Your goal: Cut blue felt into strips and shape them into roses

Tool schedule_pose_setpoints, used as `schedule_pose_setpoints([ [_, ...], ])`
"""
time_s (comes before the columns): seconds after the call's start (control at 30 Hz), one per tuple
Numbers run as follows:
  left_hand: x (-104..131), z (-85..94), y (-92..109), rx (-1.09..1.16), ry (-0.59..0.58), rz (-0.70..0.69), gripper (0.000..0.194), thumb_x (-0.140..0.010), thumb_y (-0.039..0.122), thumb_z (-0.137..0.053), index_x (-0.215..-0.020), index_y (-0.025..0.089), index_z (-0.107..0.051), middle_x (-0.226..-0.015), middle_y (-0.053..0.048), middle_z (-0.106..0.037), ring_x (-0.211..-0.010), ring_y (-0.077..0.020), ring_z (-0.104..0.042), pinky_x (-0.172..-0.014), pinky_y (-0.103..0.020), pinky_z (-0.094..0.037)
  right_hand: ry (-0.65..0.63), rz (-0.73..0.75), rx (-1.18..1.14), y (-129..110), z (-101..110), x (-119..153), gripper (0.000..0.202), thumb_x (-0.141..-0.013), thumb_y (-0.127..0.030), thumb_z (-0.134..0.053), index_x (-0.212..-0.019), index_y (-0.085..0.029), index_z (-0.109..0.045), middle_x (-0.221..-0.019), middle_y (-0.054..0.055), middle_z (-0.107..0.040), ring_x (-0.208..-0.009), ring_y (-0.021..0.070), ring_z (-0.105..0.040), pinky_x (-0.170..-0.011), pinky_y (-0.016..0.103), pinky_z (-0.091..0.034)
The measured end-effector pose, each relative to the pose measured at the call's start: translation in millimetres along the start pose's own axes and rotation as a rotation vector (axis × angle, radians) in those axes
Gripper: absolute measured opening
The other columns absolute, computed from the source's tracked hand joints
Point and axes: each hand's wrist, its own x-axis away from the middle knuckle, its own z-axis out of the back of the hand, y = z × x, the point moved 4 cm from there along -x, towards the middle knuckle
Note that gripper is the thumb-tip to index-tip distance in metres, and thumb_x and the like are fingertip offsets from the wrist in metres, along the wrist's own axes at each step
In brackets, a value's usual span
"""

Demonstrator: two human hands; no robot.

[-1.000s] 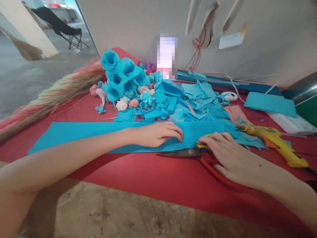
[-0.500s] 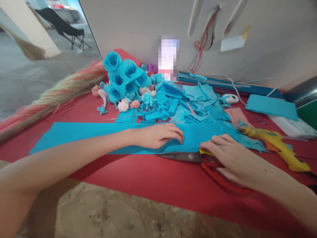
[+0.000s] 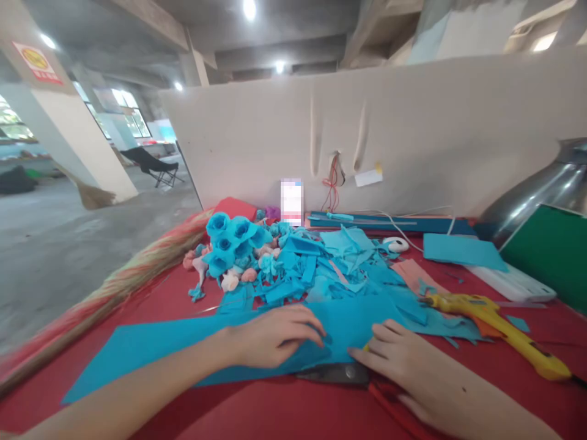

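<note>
A long strip of blue crepe paper (image 3: 151, 342) lies across the red tabletop in front of me. My left hand (image 3: 279, 336) rests palm down on its middle, fingers loosely bent and apart, with nothing held. At the strip's near edge are scissors (image 3: 337, 374) with dark blades pointing left and red handles. My right hand (image 3: 394, 360) is closed around the handles, its index finger along the paper's edge. A bit of yellow shows under those fingers. Part of the handles is hidden by the hand.
Blue paper flowers (image 3: 224, 244) and paper scraps (image 3: 293, 269) are heaped behind the strip. A yellow glue gun (image 3: 499, 324) lies right. Folded blue paper (image 3: 463, 249) rests on a white box (image 3: 513, 282). A broom (image 3: 123, 287) runs along the left edge; a pixelated screen (image 3: 291, 201) stands behind.
My view has tilted up, so the table sits lower and the ceiling shows. Both hands keep nearly the same places on the paper and scissors.
</note>
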Motion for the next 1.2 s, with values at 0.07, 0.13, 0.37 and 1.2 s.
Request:
schedule_pose_setpoints([
  [0.07, 8.4, 6.8, 2.2, -0.022, 0.017, 0.042, 0.035, -0.082, 0.003, -0.034, -0.101, 0.020, -0.058, -0.108, -0.006, -0.060, -0.103, -0.0174, -0.052, -0.095, -0.032, -0.040, -0.041, -0.031, -0.027, 0.9, 1.9, 0.1, 0.050, -0.066, -0.004, -0.045, -0.110, -0.023, -0.056, -0.096, 0.007, -0.062, -0.092, 0.0252, -0.052, -0.085, 0.045, -0.035],
  [0.13, 18.3, 12.6, 2.6, -0.035, 0.034, 0.077, 0.032, -0.085, 0.006, -0.034, -0.101, 0.020, -0.058, -0.105, -0.006, -0.061, -0.101, -0.0176, -0.052, -0.094, -0.032, -0.040, -0.064, -0.049, -0.047, 2.1, 3.5, 1.4, 0.049, -0.068, -0.003, -0.043, -0.110, -0.023, -0.056, -0.096, 0.007, -0.062, -0.093, 0.0261, -0.052, -0.086, 0.047, -0.035],
  [0.37, 45.6, 17.2, -6.3, -0.077, 0.036, 0.192, 0.028, -0.087, 0.009, -0.039, -0.106, 0.022, -0.056, -0.108, -0.005, -0.059, -0.104, -0.0167, -0.050, -0.096, -0.032, -0.038, 0.003, -0.034, -0.060, 12.7, 5.3, 9.5, 0.057, -0.064, 0.001, -0.040, -0.112, -0.027, -0.056, -0.096, 0.003, -0.064, -0.099, 0.0264, -0.050, -0.090, 0.050, -0.031],
  [1.2, 53.1, 5.3, -15.8, -0.056, 0.052, 0.189, 0.025, -0.088, 0.012, -0.041, -0.105, 0.019, -0.058, -0.111, -0.007, -0.057, -0.106, -0.0187, -0.049, -0.095, -0.034, -0.039, 0.088, 0.043, 0.161, 10.6, -5.0, -1.7, 0.070, -0.061, 0.001, -0.037, -0.126, -0.023, -0.045, -0.106, 0.008, -0.057, -0.098, 0.0239, -0.048, -0.082, 0.041, -0.037],
])
